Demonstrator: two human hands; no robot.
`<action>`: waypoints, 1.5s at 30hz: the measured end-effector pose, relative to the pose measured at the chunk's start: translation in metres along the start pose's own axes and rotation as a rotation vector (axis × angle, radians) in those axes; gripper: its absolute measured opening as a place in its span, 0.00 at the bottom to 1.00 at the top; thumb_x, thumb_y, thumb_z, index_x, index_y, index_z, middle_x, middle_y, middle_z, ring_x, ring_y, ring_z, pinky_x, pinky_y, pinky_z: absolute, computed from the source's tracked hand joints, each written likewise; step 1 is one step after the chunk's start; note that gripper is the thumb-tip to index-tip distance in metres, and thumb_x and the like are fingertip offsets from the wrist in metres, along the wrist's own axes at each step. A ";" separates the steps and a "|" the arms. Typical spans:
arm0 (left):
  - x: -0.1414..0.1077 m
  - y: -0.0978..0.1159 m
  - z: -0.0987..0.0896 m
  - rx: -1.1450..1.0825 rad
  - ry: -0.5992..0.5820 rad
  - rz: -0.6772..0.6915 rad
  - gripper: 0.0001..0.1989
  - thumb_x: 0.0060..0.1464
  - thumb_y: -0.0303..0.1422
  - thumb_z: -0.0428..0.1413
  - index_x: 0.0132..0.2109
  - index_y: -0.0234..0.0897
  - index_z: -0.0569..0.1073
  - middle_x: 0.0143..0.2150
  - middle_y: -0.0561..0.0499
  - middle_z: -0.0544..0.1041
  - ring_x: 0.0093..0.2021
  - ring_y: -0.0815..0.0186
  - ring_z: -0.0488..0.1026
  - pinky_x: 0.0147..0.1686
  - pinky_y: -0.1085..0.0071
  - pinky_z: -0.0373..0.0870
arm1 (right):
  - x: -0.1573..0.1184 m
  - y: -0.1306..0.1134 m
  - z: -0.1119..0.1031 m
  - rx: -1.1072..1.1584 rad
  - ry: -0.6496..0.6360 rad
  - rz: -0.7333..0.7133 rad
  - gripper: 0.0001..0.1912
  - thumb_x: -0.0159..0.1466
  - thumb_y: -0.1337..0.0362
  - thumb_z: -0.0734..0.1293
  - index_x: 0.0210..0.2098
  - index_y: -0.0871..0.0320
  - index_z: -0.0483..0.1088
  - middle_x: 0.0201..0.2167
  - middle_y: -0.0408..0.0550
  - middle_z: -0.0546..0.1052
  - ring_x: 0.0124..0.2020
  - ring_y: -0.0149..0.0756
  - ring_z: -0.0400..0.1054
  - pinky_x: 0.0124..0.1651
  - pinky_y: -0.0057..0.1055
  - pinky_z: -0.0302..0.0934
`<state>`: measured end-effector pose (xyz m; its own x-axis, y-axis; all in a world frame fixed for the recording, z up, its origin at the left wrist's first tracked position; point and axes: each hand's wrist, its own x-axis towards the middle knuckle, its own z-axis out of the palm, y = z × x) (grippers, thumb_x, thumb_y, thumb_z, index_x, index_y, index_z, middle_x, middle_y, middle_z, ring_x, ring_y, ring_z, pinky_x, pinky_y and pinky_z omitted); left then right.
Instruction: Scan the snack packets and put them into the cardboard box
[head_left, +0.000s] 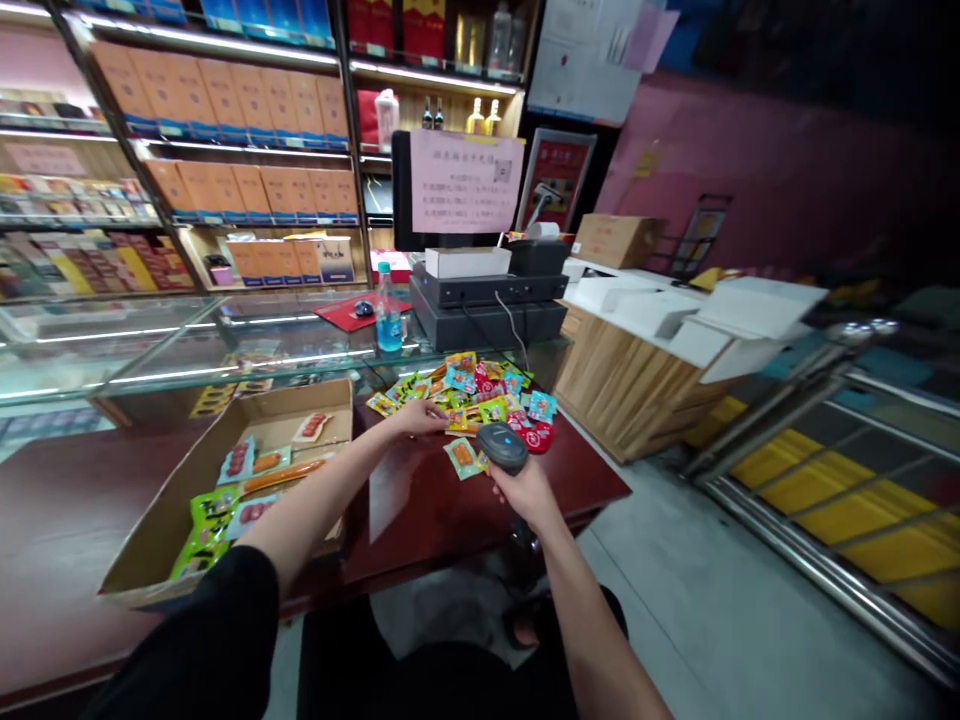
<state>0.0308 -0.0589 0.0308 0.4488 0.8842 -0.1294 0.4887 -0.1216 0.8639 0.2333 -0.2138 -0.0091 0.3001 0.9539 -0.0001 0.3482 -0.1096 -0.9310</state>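
Note:
My right hand (525, 488) grips a dark grey handheld barcode scanner (502, 447), its head pointing forward over the table edge of the pile. My left hand (420, 418) is at the near left side of a heap of small bright snack packets (491, 380). Its fingers are pinched at a yellow snack packet (457, 420); the exact hold is small in view. Just left of the scanner, a clear-and-green sausage packet (465, 458) lies flat on the dark red table (397, 510). Left of my forearm, a shallow cardboard box (161, 515) holds several packaged sausages and green packets.
Behind the heap stand a glass counter (165, 345), a blue-liquid bottle (388, 310), a mouse (364, 308) and a black cash drawer (487, 318) below a monitor (401, 190). A wooden cabinet (622, 380) and metal railing (795, 510) are to the right.

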 end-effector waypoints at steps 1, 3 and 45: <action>0.004 -0.002 0.009 0.079 -0.002 0.048 0.17 0.38 0.40 0.69 0.35 0.35 0.80 0.23 0.52 0.74 0.23 0.67 0.70 0.26 0.73 0.66 | -0.001 0.000 -0.001 0.001 0.000 0.005 0.11 0.55 0.57 0.69 0.29 0.60 0.72 0.16 0.44 0.74 0.15 0.34 0.69 0.18 0.25 0.61; 0.006 -0.006 0.024 0.212 -0.033 0.155 0.18 0.39 0.40 0.68 0.38 0.37 0.81 0.25 0.53 0.75 0.27 0.65 0.72 0.29 0.72 0.66 | -0.003 -0.002 -0.003 0.002 -0.005 0.013 0.11 0.56 0.57 0.69 0.31 0.60 0.72 0.16 0.44 0.74 0.16 0.35 0.70 0.18 0.25 0.62; 0.001 -0.022 0.000 -0.408 0.116 -0.026 0.25 0.34 0.32 0.72 0.41 0.33 0.74 0.22 0.59 0.69 0.21 0.75 0.64 0.23 0.79 0.63 | 0.006 -0.016 0.029 0.032 -0.067 -0.035 0.09 0.55 0.60 0.69 0.33 0.58 0.70 0.17 0.41 0.73 0.15 0.34 0.69 0.18 0.25 0.61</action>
<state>0.0209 -0.0551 0.0111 0.3418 0.9324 -0.1179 0.1515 0.0692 0.9860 0.2036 -0.1985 -0.0043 0.2282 0.9736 0.0092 0.3288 -0.0682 -0.9419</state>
